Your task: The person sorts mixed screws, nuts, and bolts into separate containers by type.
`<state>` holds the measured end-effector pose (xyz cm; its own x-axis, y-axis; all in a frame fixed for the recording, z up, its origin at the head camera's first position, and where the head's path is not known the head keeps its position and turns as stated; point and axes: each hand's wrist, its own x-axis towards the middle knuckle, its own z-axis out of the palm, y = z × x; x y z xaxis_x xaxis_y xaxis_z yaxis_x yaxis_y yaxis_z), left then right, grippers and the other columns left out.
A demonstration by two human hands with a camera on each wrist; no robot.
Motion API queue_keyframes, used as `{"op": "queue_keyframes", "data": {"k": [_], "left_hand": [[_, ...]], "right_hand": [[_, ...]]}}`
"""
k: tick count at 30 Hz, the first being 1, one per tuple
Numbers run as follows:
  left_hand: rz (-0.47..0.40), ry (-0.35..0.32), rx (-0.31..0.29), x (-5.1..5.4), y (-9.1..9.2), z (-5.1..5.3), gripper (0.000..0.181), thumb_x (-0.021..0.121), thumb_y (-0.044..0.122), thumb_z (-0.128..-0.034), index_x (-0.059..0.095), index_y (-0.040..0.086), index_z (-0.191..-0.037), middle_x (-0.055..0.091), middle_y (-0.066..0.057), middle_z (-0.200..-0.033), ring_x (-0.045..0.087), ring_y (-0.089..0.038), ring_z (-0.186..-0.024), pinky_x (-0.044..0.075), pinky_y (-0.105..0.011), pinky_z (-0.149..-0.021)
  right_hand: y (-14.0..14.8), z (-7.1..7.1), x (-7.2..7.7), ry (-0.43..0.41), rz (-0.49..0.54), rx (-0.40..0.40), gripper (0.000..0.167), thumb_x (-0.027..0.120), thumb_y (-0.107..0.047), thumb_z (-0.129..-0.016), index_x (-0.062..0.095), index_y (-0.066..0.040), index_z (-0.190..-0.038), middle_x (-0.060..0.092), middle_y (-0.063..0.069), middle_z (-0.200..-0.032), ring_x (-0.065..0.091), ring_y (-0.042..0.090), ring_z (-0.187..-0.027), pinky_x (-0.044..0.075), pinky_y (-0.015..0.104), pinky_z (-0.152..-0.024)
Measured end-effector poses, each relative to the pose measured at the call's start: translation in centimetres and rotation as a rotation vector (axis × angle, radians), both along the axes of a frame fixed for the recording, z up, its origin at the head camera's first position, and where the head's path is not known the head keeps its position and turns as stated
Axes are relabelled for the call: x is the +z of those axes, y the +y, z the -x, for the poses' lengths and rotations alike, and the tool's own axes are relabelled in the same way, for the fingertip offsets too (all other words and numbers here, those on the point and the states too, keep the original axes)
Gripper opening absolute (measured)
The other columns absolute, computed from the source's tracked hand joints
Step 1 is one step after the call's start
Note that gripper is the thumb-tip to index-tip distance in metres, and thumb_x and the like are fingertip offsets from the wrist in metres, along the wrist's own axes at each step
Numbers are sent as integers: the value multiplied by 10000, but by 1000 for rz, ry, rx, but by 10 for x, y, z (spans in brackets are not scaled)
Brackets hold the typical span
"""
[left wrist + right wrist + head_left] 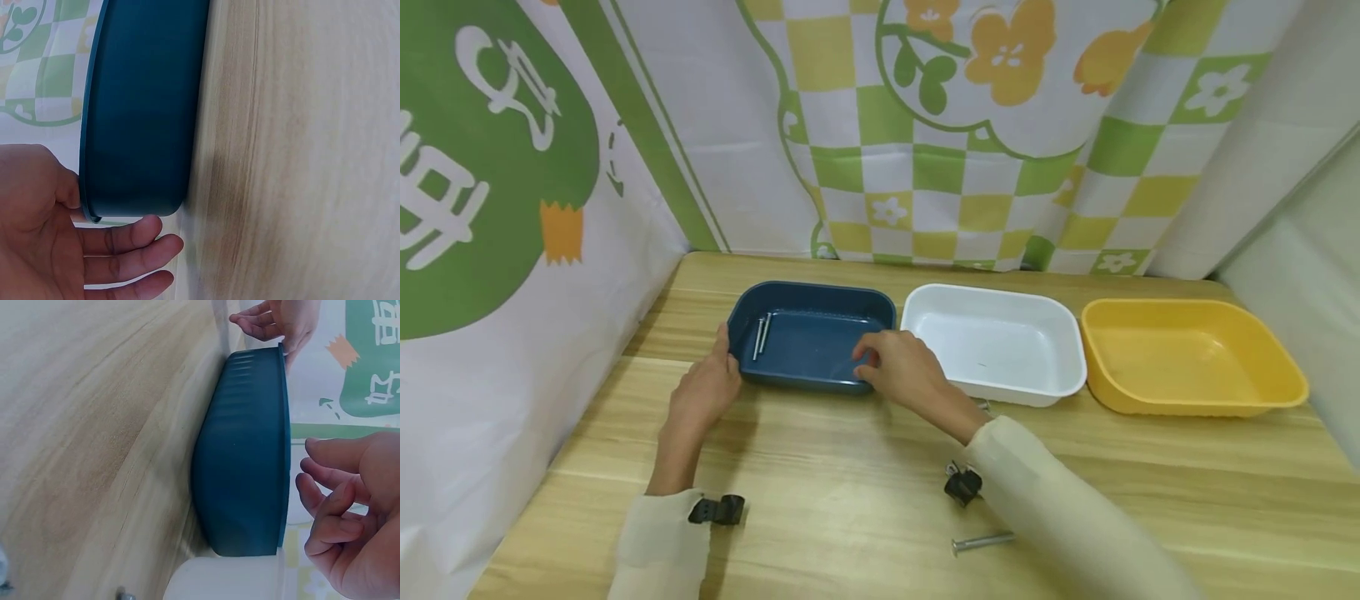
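"Since both wrist views show only the outside of the blue tray (808, 343), where do its two slim bolts (757, 338) lie?"

"Inside, left end, per head view."

"Hands?"

"Left hand (703, 387): fingers relaxed, touching that end. Right hand (904, 367): loosely curled, empty, over the right end."

White tub (1000, 342) near back edge of surface (835, 500), yellow tub (1180, 354) by back right corner, checked cloth (936, 171) behind, green-and-white cloth (512, 292) beside left edge
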<state>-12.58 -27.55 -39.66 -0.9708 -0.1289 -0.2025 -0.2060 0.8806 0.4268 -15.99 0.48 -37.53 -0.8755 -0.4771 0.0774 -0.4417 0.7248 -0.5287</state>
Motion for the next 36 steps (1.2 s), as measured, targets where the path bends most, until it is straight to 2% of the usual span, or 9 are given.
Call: {"op": "queue_keyframes", "data": {"k": [3, 10, 17, 23, 30, 36], "left_hand": [[1, 1, -3, -1, -1, 1, 608, 199, 218, -1052, 2, 51, -1603, 501, -423, -1285, 583, -552, -998, 458, -647, -762], [3, -8, -4, 1, 0, 1, 609, 205, 218, -1054, 0, 60, -1605, 465, -420, -1333, 530, -592, -1096, 438, -672, -812], [4, 4, -13, 1, 0, 1, 609, 201, 216, -1050, 9, 43, -1602, 463, -415, -1339, 530, -586, -1106, 433, -670, -825], [0, -11, -15, -1, -2, 1, 611, 199, 225, -1055, -14, 56, -1602, 442, -409, -1368, 517, -588, -1118, 430, -674, -828], [0, -21, -21, -2, -2, 1, 616, 206, 222, -1054, -23, 59, -1602, 451, -422, -1347, 539, -582, -1066, 436, -671, -808], [3, -30, -24, -1, -2, 2, 613, 202, 230, -1061, -36, 59, -1600, 459, -423, -1337, 554, -567, -1049, 447, -656, -783]], "right_hand": [[6, -4, 1, 3, 24, -3, 162, 814, -193, -854, 769, -135, -999, 618, -78, -741, 566, 117, -659, 459, 319, -594], [23, -10, -2, 23, 100, 7, 162, 800, -180, -862, 762, -136, -1013, 599, -98, -717, 541, 98, -661, 450, 317, -643], [36, -14, -1, -6, 133, 47, 211, 763, -154, -895, 740, -127, -1102, 614, -107, -762, 484, 118, -604, 424, 336, -643], [49, -21, -1, 19, 132, 69, 262, 753, -139, -896, 727, -91, -1152, 636, -89, -811, 602, 171, -769, 476, 379, -772], [66, -31, -3, 30, 143, 50, 283, 768, -125, -876, 728, -91, -1154, 696, -4, -897, 421, 86, -528, 413, 330, -617], [85, -42, -5, 49, 181, 49, 304, 796, -98, -850, 723, -72, -1144, 708, 59, -937, 441, 43, -522, 437, 290, -572]]}}
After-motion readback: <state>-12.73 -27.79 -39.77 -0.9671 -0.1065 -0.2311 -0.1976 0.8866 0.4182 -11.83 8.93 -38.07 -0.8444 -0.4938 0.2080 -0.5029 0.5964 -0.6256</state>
